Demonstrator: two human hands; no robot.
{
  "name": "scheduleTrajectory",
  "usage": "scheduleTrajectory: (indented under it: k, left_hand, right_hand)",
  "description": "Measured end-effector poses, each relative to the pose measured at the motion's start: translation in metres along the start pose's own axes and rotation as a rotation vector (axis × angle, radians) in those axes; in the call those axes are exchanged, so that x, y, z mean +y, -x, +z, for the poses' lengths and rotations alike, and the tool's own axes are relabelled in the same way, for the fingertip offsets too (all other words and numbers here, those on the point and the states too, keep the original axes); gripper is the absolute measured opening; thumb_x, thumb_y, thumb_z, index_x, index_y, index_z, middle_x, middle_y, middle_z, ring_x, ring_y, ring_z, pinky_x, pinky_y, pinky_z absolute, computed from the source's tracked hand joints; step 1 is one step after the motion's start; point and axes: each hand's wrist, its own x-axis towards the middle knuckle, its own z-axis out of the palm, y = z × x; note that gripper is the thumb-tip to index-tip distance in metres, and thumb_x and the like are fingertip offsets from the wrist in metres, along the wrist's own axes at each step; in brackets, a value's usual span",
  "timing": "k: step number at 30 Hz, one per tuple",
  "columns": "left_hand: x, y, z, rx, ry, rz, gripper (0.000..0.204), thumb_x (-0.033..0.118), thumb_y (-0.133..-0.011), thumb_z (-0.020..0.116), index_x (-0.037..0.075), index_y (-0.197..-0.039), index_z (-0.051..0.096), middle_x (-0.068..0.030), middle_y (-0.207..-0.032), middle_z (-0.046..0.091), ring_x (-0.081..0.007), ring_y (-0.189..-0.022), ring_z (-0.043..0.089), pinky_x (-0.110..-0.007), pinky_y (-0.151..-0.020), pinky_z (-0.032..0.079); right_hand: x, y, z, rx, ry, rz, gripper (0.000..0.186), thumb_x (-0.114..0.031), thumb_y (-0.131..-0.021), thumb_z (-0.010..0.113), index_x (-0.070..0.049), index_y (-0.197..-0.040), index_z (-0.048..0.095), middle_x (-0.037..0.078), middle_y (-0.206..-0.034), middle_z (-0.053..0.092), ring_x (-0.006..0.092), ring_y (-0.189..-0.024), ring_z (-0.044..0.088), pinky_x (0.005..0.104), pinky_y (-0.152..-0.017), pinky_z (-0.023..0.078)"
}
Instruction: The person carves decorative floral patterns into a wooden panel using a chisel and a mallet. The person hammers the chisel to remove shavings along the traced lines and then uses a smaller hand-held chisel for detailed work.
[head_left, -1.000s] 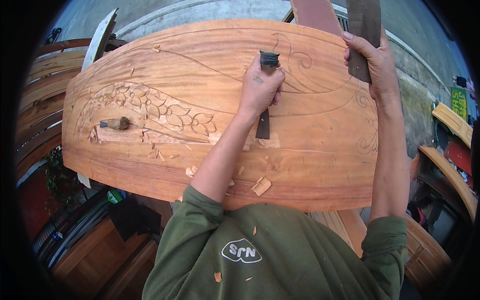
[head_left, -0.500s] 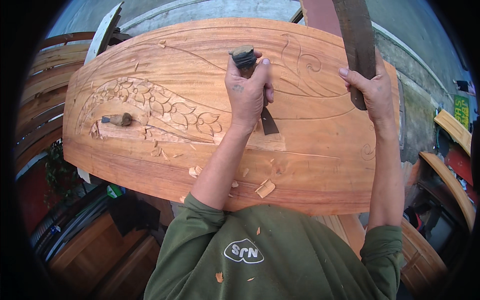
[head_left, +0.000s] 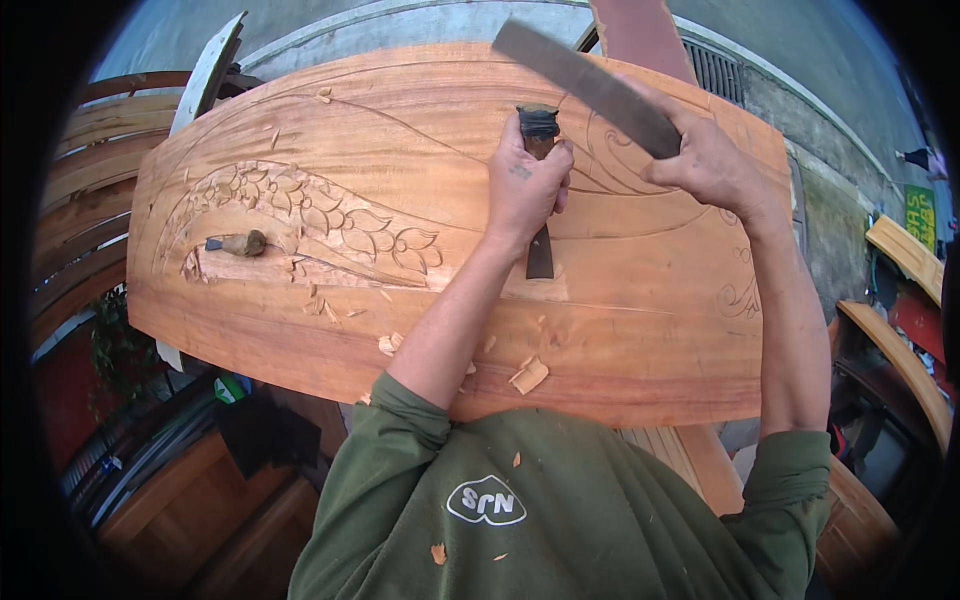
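My left hand [head_left: 528, 190] is closed round a flat-bladed chisel [head_left: 540, 258]. Black wrapping binds the top of its handle, and the dark blade points toward me, its edge at the wooden panel [head_left: 620, 350]. In my right hand [head_left: 705, 160] is a long, flat, dark wooden mallet [head_left: 590, 85], raised over the panel and slanting up to the left, its far end beyond the chisel's top. Carved leaves and petals [head_left: 345, 225] cover the panel's left part; scroll lines are drawn or cut on the right.
A second chisel [head_left: 236, 243] with a stubby wooden handle lies on the carving at left. Wood chips [head_left: 530, 376] are scattered near the panel's front edge. Slatted wood [head_left: 105, 170] stands at left, and more timber pieces [head_left: 900, 370] lie at right.
The mallet has swung left and tipped from upright to slanting, coming over toward the chisel. My left hand has shifted slightly right, and the chisel's blade now points more straight toward me.
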Motion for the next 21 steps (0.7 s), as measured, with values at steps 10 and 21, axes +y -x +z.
scheduleTrajectory:
  k: [10,21]
  left_hand:
    - [-0.014,-0.005,-0.003,-0.066,-0.026,-0.123,0.026,0.012,-0.102,0.071,0.005,-0.119,0.054,-0.002,-0.07,0.061,-0.0096,-0.047,0.055,-0.026,-0.042,0.043]
    - [-0.014,0.001,0.007,-0.078,-0.044,-0.1,0.027,0.013,-0.101,0.072,0.005,-0.121,0.055,-0.002,-0.07,0.061,-0.009,-0.047,0.055,-0.026,-0.041,0.041]
  right_hand:
    - [0.025,-0.014,-0.009,-0.236,0.255,-0.109,0.106,-0.012,-0.073,0.083,-0.03,-0.17,0.043,0.01,-0.104,0.077,0.0212,-0.096,0.071,0.0392,-0.093,0.057]
    - [0.036,-0.013,-0.018,-0.234,0.179,-0.099,0.099,-0.015,-0.082,0.085,-0.025,-0.17,0.043,0.002,-0.083,0.068,0.0092,-0.064,0.058,0.0273,-0.061,0.05]
